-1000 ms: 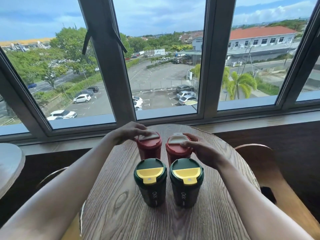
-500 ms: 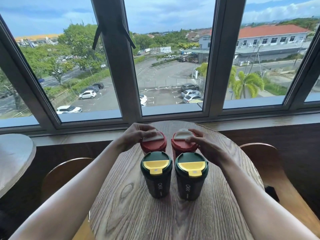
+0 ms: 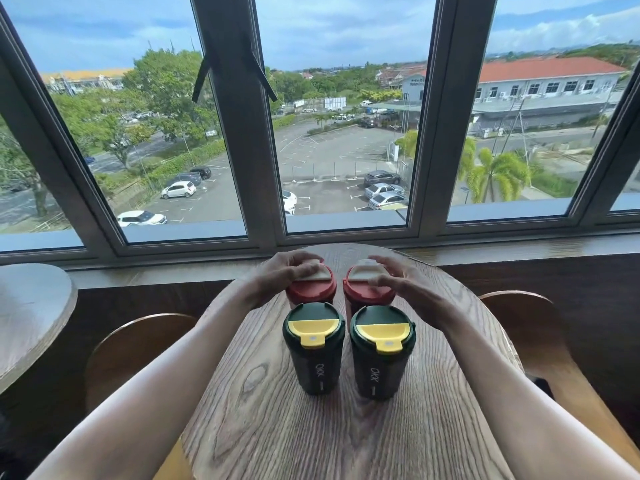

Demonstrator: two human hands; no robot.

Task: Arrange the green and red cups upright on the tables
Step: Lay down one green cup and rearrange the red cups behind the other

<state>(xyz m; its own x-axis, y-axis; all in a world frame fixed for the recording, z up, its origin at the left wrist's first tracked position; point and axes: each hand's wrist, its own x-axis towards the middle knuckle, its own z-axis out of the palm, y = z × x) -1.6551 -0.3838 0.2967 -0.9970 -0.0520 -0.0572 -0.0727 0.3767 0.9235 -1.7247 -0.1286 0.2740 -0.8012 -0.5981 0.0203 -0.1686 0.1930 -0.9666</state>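
Note:
Two dark green cups with yellow lid flaps stand upright side by side on the round wooden table (image 3: 277,434): the left green cup (image 3: 314,348) and the right green cup (image 3: 381,351). Behind them stand two red cups with cream lid flaps, also upright. My left hand (image 3: 282,275) rests over the lid of the left red cup (image 3: 311,289). My right hand (image 3: 403,282) grips the lid of the right red cup (image 3: 367,292) from the right side. The green cups hide the red cups' bodies.
A second round table (image 3: 31,317) is at the left edge. Wooden chair backs stand to the left (image 3: 138,341) and right (image 3: 523,323) of my table. A window sill (image 3: 519,249) and large window panes close off the far side.
The camera view has shifted slightly, so the table sits more to the right in frame. Both hands stay on the red cups' lids; the cups have not visibly moved.

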